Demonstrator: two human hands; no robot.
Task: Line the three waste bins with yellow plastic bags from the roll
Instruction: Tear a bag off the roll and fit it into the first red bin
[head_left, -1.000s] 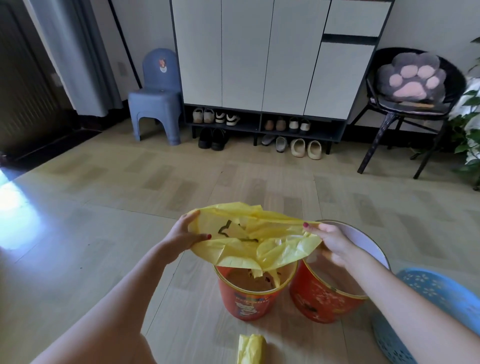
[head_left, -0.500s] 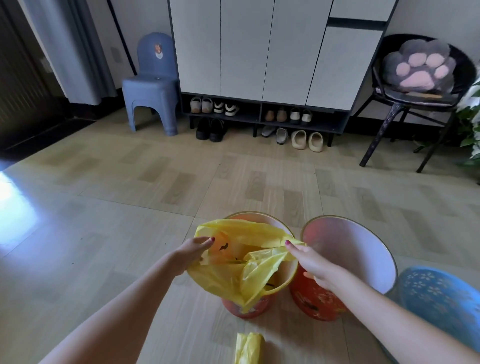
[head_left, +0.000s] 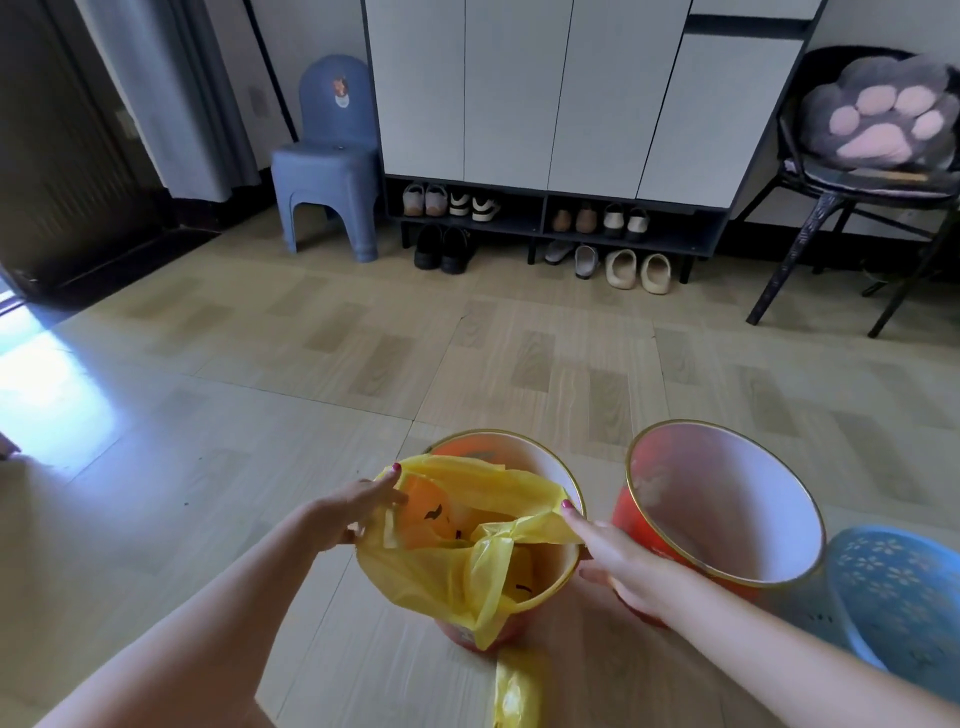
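A yellow plastic bag (head_left: 426, 571) is spread over the near left part of the left orange bin (head_left: 540, 467), with its mouth partly inside. My left hand (head_left: 348, 514) grips the bag's edge at the bin's left rim. My right hand (head_left: 618, 561) pinches the bag's other edge at the right rim. A second orange bin (head_left: 727, 499) stands unlined to the right, tilted towards me. A blue perforated bin (head_left: 904, 597) sits at the far right. The yellow bag roll (head_left: 517, 696) lies on the floor in front of the left bin.
A white shoe cabinet (head_left: 561, 93) with shoes under it lines the far wall. A blue plastic stool chair (head_left: 327, 156) stands left of it, a black chair (head_left: 852, 197) with a paw cushion on the right. Wooden floor (head_left: 260, 364) stretches between.
Both hands have lowered the opened bag from above the left bin down onto its rim. The view has tilted, so the bins show more from above.
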